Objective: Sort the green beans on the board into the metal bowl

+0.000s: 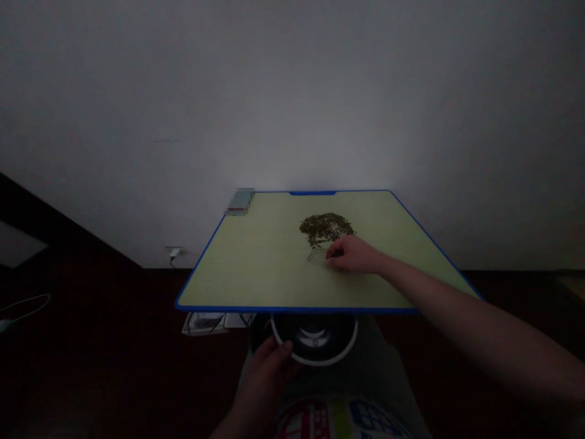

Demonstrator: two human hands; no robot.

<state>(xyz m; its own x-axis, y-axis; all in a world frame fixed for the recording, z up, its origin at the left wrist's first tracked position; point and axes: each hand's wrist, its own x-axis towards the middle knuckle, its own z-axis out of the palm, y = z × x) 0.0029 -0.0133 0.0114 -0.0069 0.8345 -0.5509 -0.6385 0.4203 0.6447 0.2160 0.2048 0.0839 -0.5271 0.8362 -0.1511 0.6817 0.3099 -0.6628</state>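
While the right grip (350, 255), curled on the counter (256, 274) just beside the seed pile (325, 228), hides whether it holds anything, the left grip (267, 381) clasps a white-rimmed dark bowl (315, 364) below the counter's near edge.

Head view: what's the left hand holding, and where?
The left hand seems to hold a white-rimmed dark container by its lower-left rim; too dim to be sure.

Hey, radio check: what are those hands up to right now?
Right hand on the green board, touching near the heap of small dark grains. Left hand at a white-rimmed round container below the board's edge.
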